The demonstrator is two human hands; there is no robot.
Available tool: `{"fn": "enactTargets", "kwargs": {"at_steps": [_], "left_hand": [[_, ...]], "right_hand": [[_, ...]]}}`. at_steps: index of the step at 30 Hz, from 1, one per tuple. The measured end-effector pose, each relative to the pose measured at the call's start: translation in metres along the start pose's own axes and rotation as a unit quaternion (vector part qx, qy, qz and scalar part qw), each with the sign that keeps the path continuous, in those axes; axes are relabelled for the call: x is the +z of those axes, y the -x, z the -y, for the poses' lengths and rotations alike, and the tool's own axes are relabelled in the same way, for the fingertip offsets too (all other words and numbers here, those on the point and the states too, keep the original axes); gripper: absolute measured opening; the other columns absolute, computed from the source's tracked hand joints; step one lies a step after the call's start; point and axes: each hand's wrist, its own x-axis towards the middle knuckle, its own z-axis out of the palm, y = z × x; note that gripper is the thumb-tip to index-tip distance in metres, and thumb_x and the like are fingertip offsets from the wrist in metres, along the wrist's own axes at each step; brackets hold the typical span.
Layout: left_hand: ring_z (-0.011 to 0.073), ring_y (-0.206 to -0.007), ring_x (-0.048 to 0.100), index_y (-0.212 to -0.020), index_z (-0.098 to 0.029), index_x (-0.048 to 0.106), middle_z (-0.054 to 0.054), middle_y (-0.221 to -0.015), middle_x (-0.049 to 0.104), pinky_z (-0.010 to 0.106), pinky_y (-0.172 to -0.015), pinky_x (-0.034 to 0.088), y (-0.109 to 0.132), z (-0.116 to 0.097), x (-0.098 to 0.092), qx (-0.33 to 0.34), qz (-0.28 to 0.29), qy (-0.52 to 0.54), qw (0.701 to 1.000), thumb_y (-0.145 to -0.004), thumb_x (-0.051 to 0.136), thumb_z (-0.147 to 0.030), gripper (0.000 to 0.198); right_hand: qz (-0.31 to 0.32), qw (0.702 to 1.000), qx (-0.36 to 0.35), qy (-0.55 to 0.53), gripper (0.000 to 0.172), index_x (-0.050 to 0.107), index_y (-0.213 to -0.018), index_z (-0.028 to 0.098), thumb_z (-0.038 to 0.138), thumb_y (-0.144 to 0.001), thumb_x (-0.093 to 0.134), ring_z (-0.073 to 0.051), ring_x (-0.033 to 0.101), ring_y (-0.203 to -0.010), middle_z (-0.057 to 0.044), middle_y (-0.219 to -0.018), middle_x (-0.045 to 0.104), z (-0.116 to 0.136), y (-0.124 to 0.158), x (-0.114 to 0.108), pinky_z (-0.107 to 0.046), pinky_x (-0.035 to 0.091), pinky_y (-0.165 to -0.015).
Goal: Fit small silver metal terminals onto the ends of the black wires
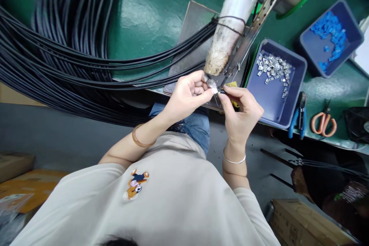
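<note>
My left hand [191, 92] is closed in a pinch at the bench's front edge, with something small and whitish at its fingertips that I cannot make out. Facing it, my right hand [242, 107] pinches at a small dark piece; its kind is too small to tell. The fingertips of both hands nearly meet, and fine wire-like strands hang below them. Just above is the blunt end of a plastic-wrapped tube [230, 23], beside a slotted metal bar [250, 30]. Black cables [161, 61] run in from the left toward the tube and my left hand.
Blue-grey bins hold silver metal clips [273, 67] and blue plastic pieces [331, 32]. Blue-handled pliers [298, 117] and orange-handled scissors [323, 123] lie at the bench's right front. A thick cable coil [75, 15] covers the left. Cardboard boxes [305, 223] stand on the floor.
</note>
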Motion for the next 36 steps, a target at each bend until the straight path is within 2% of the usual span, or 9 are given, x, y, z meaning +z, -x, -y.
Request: {"fn": "enactTargets", "kwargs": {"at_steps": [7, 15, 21, 26, 29, 32, 36], "left_hand": [[0.0053, -0.064, 0.056, -0.086, -0.014, 0.06, 0.0, -0.077, 0.063, 0.016, -0.058, 0.049, 0.001, -0.002, 0.001, -0.01, -0.006, -0.002, 1.0, -0.074, 0.074, -0.023, 0.02], [0.0033, -0.062, 0.053, -0.082, -0.013, 0.059, -0.002, -0.074, 0.059, 0.012, -0.056, 0.045, 0.004, -0.002, -0.002, -0.036, -0.006, 0.007, 0.999, -0.07, 0.074, -0.014, 0.019], [0.0029, -0.065, 0.052, -0.08, -0.013, 0.058, -0.002, -0.074, 0.057, 0.011, -0.06, 0.046, 0.007, 0.0, 0.0, -0.005, 0.008, -0.001, 1.0, -0.072, 0.07, -0.007, 0.015], [0.0036, -0.066, 0.052, -0.08, -0.014, 0.057, -0.002, -0.075, 0.054, 0.012, -0.061, 0.046, 0.011, 0.003, 0.0, 0.014, 0.018, -0.031, 0.999, -0.075, 0.07, -0.008, 0.015], [0.0038, -0.065, 0.052, -0.079, -0.015, 0.056, -0.002, -0.074, 0.054, 0.013, -0.06, 0.045, 0.018, 0.003, 0.001, 0.015, 0.036, -0.053, 0.998, -0.075, 0.071, -0.011, 0.016], [0.0038, -0.063, 0.055, -0.082, -0.015, 0.057, -0.002, -0.074, 0.057, 0.012, -0.059, 0.047, 0.028, 0.003, 0.005, 0.005, 0.079, -0.053, 0.995, -0.078, 0.071, -0.014, 0.015], [0.0067, -0.07, 0.066, -0.092, -0.014, 0.059, 0.002, -0.083, 0.065, 0.015, -0.068, 0.055, 0.042, 0.011, 0.014, -0.034, 0.147, -0.025, 0.988, -0.083, 0.068, -0.02, 0.015]], "right_hand": [[0.009, 1.0, -0.009, 0.025, 0.013, 0.07, -0.1, 0.025, 0.026, -0.088, 0.066, -0.015, 0.07, -0.087, 0.0, -0.094, 0.073, -0.001, 0.0, -0.001, -0.033, 0.061, -0.082], [0.024, 0.999, -0.026, 0.038, 0.011, 0.07, -0.096, 0.024, 0.023, -0.086, 0.069, -0.014, 0.071, -0.086, 0.001, -0.092, 0.074, -0.001, 0.003, -0.002, -0.031, 0.06, -0.081], [0.023, 0.999, -0.028, 0.039, 0.011, 0.07, -0.096, 0.024, 0.022, -0.085, 0.069, -0.014, 0.071, -0.086, 0.0, -0.092, 0.075, -0.002, 0.006, -0.003, -0.031, 0.06, -0.081], [0.021, 0.999, -0.029, 0.038, 0.012, 0.07, -0.097, 0.024, 0.021, -0.085, 0.07, -0.015, 0.071, -0.087, 0.0, -0.092, 0.075, -0.001, 0.009, -0.007, -0.031, 0.06, -0.08], [0.024, 0.998, -0.038, 0.041, 0.013, 0.07, -0.097, 0.024, 0.02, -0.085, 0.069, -0.015, 0.071, -0.086, 0.0, -0.092, 0.075, 0.003, 0.015, -0.014, -0.032, 0.06, -0.08], [0.029, 0.998, -0.034, 0.049, 0.015, 0.07, -0.098, 0.026, 0.021, -0.084, 0.07, -0.016, 0.071, -0.084, 0.0, -0.09, 0.075, 0.006, 0.026, -0.027, -0.034, 0.059, -0.078], [0.02, 1.0, 0.017, 0.015, 0.014, 0.071, -0.095, 0.026, 0.021, -0.083, 0.071, -0.015, 0.07, -0.083, 0.0, -0.089, 0.074, 0.007, 0.045, -0.049, -0.032, 0.058, -0.077]]}}
